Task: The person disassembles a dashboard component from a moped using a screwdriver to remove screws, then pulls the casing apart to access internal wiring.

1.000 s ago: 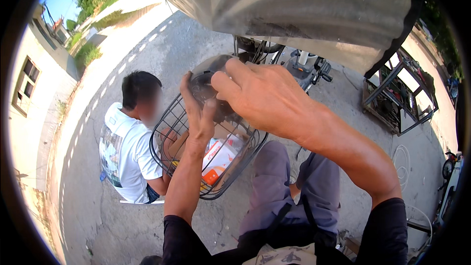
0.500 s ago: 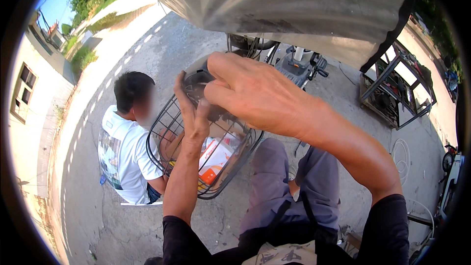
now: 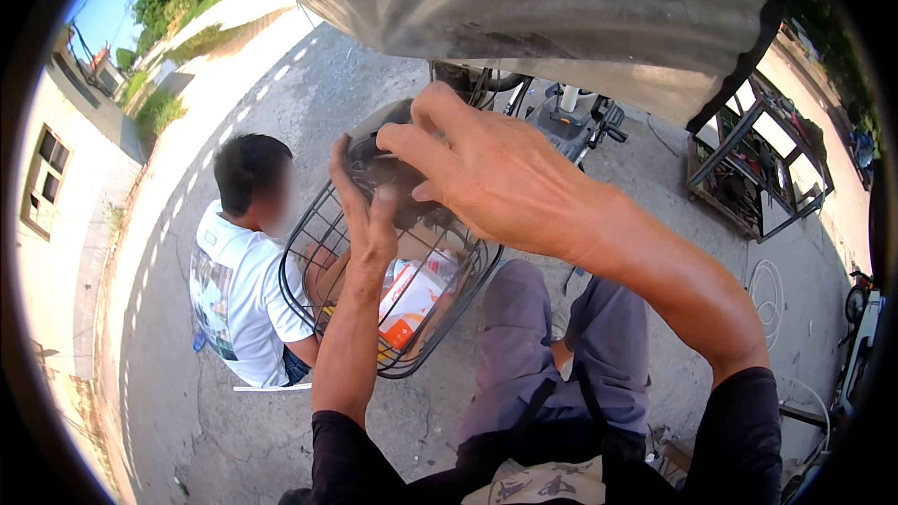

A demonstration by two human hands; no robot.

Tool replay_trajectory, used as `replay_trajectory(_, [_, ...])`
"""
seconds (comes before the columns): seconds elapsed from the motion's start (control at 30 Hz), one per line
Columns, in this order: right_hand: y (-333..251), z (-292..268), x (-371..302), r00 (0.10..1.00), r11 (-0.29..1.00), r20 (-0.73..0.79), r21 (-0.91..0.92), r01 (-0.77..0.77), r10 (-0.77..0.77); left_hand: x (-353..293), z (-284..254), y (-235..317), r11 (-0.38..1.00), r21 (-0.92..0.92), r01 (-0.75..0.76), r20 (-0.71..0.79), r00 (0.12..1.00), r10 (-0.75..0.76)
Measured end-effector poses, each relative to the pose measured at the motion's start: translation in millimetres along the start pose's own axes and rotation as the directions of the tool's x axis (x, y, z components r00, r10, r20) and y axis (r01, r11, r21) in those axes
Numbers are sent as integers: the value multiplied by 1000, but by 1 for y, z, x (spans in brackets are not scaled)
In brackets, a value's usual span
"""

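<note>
A: At your far left a pale building point(image 3: 94, 164) stands with a barred window in its wall.

B: Nearer, still on your left, a person in a white shirt point(image 3: 245, 285) sits low beside the wire basket point(image 3: 398, 376), facing right.

A: Your left hand point(image 3: 363, 210) reaches over that basket. Your thumb stands apart from your fingers, and between them they grip the left side of a dark, rounded housing point(image 3: 388, 178).

B: So the housing is at the far end of the basket, right between your two hands. Whether it rests on the rim or hangs above it, you can't tell from here.

A: Nearer to you, inside the basket, lies a white and orange box point(image 3: 412, 304), seen through the wires.

B: Your right hand point(image 3: 486, 164) arches over the housing's right side. Your fingers are curved and parted, with a gap between forefinger and thumb; you can't tell whether the tips touch anything.

A: Beyond that hand, a clear plastic sheet point(image 3: 580, 9) spreads across the far side above part of a grey vehicle point(image 3: 566, 117).

B: Your grey trousers point(image 3: 514, 346) are near. Farther right you have a metal rack point(image 3: 725, 189), and nearer than it a white hose point(image 3: 779, 299) coiled on the concrete.
</note>
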State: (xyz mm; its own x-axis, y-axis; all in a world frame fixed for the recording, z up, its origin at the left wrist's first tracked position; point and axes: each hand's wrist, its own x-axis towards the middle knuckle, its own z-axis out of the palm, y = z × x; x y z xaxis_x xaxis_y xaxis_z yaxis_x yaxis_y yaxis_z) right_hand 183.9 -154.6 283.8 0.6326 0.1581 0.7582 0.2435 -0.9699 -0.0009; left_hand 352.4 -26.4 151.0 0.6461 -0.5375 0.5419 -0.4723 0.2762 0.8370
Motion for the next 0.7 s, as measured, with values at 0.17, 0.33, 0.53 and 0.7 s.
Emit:
replay_trajectory(0.17, [-9,-1,1,937,981,305,-140,-135,172,1,-3,0,1000,-17,3,-12,1000,-3])
replay_trajectory(0.33, [5,1,-7,996,999,76,-5,39,-39,0,0,-5,1000,6,-12,-15,1000,12])
replay_trajectory(0.53, [-10,-3,-4,933,975,295,-143,-170,206,-2,-6,-16,995,88,-50,-56,997,55])
replay_trajectory(0.7, [11,8,-11,985,986,42,34,165,-166,-1,-1,-12,997,61,-42,-40,998,45])
